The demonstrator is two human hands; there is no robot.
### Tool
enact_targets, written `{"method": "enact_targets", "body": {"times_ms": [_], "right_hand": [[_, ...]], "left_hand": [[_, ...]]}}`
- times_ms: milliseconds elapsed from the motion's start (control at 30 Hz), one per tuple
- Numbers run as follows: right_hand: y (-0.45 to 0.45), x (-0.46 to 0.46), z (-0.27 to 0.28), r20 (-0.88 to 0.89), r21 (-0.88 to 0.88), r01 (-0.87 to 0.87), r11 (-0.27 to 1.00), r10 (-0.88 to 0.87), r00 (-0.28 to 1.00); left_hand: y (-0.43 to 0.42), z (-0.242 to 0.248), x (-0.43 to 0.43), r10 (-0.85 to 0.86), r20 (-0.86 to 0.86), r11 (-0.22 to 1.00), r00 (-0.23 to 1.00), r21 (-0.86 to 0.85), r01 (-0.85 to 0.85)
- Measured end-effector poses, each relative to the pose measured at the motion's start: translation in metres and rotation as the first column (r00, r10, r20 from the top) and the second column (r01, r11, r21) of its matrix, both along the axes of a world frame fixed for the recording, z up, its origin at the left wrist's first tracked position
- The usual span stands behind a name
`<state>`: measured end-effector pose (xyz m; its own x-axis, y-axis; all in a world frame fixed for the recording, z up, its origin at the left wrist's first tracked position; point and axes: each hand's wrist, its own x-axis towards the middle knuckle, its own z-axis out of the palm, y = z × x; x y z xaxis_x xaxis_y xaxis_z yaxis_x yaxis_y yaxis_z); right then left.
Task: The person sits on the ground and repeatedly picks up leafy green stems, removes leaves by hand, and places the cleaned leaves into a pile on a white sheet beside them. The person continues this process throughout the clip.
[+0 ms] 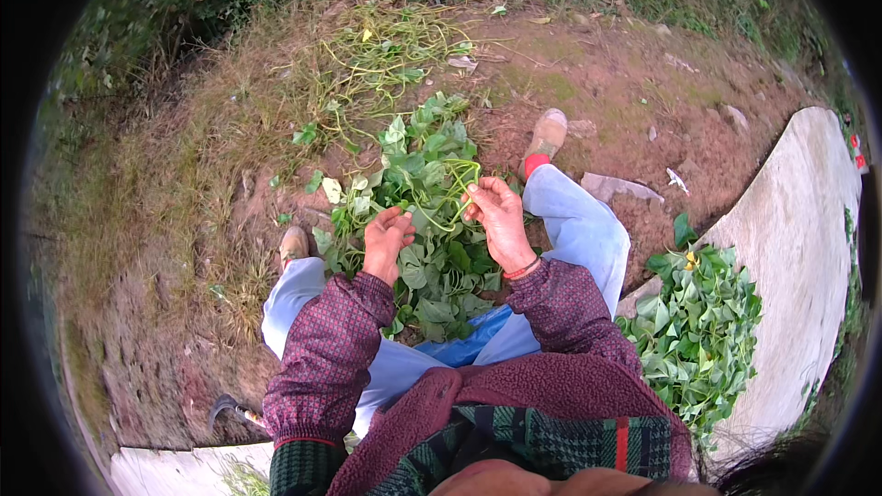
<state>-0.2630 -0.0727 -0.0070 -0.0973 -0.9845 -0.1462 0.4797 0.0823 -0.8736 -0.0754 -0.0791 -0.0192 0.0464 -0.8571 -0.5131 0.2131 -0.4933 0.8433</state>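
Between thumb and fingers, my right hand grips a loop of thin green vine stems. My left hand is held to the left with thumb and fingertips close together, right above the leaves; whether a stem is pinched there I cannot tell. Beneath both hands lies a heap of leafy green vines on the soil between my legs. Part of a blue plastic sheet or bag shows at the near edge of the heap.
Stripped vine stems lie tangled beyond the heap. To the right, a pile of picked leaves rests on a concrete strip. A sickle lies at lower left. A flat stone is near my right knee.
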Motion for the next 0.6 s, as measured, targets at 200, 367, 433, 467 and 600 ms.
{"method": "enact_targets", "body": {"times_ms": [200,367,433,467,600], "right_hand": [[0.011,0.023,-0.003,-0.360,-0.106,-0.129,0.986,0.083,0.929],[0.027,0.041,0.001,-0.400,-0.035,-0.319,0.947,0.279,0.873],[0.021,0.031,0.006,-0.493,-0.009,-0.353,0.936,0.303,0.816],[0.018,0.025,0.008,-0.505,-0.024,-0.273,0.962,0.224,0.834],[-0.004,-0.008,0.021,-0.612,-0.273,0.072,0.959,-0.231,0.756]], "left_hand": [[-0.001,0.009,-0.007,-0.138,0.049,0.905,0.989,-0.400,0.146],[0.002,0.009,-0.008,-0.209,-0.031,0.934,0.977,-0.303,0.190],[0.001,0.008,-0.002,-0.187,-0.023,0.965,0.982,-0.189,0.180],[0.000,0.008,0.000,-0.190,-0.009,0.967,0.982,-0.172,0.185],[-0.003,0.012,0.009,-0.135,-0.064,0.984,0.989,-0.123,0.127]]}}
